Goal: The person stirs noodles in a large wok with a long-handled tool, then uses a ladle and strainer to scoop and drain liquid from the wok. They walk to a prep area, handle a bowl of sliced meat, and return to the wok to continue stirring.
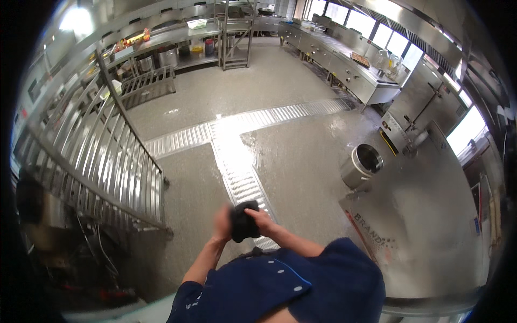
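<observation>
A small black item (243, 224), with a soft-looking rounded outline, is held up in front of my waist. Its exact kind cannot be told. My right hand (261, 221) grips its right side, thumb lying across the top. On the opposite side my left hand (222, 222) is blurred; it touches the left edge, and its fingers are mostly hidden behind the item. Both forearms reach forward from the short sleeves of a dark blue buttoned jacket (278, 282). Below the hands runs a metal floor drain grate (242, 181).
At left stands a tall slatted metal rack (105, 161). A steel pot (355, 167) sits on the floor at right, beside a large steel appliance (428, 226). Farther back are a cooking range (343, 72) and a steel worktable (177, 36) bearing bottles and tubs. Parts of the floor (295, 161) shine.
</observation>
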A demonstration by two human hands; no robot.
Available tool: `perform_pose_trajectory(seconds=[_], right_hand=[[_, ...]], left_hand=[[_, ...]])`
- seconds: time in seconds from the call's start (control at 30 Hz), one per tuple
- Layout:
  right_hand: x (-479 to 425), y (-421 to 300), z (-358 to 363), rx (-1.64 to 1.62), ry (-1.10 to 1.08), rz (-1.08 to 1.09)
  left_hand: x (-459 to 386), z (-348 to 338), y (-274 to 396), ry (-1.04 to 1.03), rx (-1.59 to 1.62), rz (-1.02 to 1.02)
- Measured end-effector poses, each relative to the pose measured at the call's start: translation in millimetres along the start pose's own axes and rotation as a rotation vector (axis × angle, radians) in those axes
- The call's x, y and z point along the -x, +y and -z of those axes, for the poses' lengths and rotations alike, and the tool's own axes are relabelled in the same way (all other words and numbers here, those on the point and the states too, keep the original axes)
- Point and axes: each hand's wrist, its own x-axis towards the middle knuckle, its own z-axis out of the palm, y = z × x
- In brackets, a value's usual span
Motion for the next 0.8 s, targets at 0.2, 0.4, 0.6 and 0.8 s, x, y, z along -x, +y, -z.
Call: perform_pose_trajectory(seconds=[0.2, 0.4, 0.6, 0.8], right_hand=[[-144.3, -98.9, -32.8, -0.391, -0.244, 0.029], [-361.4, -146.0, -100.8, -0.324, -0.378, -0.101], [-530.7, -185.9, -270.4, 1.17, -0.351, 0.907], [-681.5, -274.9, -355.5, 1.171, -0.809, 0.412]], left_hand=[[-197.6, 27.9, 73.6, -0.247, -0.114, 0.362], [-320.1, 91.2, 140.6, -0.218, 0.394, 0.639], [-431.3, 237.9, 205.6, 0.018, 0.385, 0.017], [-568.1, 327.7, 265.9, 0.138, 0.494, 0.233]])
